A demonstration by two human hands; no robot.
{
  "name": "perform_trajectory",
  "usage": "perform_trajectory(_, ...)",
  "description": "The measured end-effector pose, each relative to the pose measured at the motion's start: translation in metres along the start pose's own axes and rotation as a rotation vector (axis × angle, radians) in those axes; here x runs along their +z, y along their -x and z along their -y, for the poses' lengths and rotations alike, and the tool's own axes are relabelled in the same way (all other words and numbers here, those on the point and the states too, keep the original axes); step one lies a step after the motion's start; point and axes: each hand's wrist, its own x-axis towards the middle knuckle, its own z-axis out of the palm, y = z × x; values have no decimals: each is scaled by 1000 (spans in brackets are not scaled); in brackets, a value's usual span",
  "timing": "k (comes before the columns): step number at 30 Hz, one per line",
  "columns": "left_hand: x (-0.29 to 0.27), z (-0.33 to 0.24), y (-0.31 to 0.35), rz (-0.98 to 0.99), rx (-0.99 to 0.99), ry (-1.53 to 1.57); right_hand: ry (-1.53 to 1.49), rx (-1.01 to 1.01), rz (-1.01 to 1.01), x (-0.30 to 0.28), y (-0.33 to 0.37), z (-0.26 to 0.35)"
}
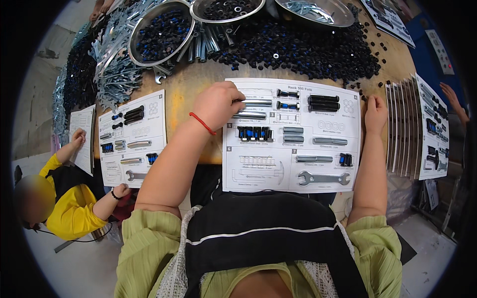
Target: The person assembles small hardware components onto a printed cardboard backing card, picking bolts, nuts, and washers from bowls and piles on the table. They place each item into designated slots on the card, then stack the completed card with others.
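Note:
In front of me lies a white printed parts card (293, 141), tilted towards me. It carries silver tubes (251, 115), black bolts (323, 103), a row of blue-banded bolts (255, 133) and a double open-ended wrench (324, 178). Several printed outlines have no part on them. My left hand (218, 104) is over the card's upper left edge, thumb and forefinger closed at the left end of a silver tube (258, 103). Beside the card's right edge, my right hand (376, 113) is closed; what is in its fingers, if anything, is hidden.
Steel bowls of bolts (161, 37), washers (228, 9) and silver pieces (318, 11) stand along the back. Loose black nuts (298, 52) and wrenches (114, 64) are heaped there. Stacked cards (405, 129) stand right. Leftward, a person in yellow (77, 208) works beside another card (133, 131).

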Motion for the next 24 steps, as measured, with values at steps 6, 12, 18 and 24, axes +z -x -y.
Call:
perform_trajectory(6, -10, 9, -9, -106, -158, 242, 7, 83, 35, -9, -3, -22)
perform_trajectory(12, -41, 65, -71, -301, -630, -126, 47, 85, -10, 1, -4, -13)
perform_trajectory(18, -40, 102, -86, -240, -630, 4, 90, 56, 16, 7, -5, -5)
perform_trajectory(24, -20, 39, -31, -249, -289, 404, 128, -6, -49, 3, 0, -5)
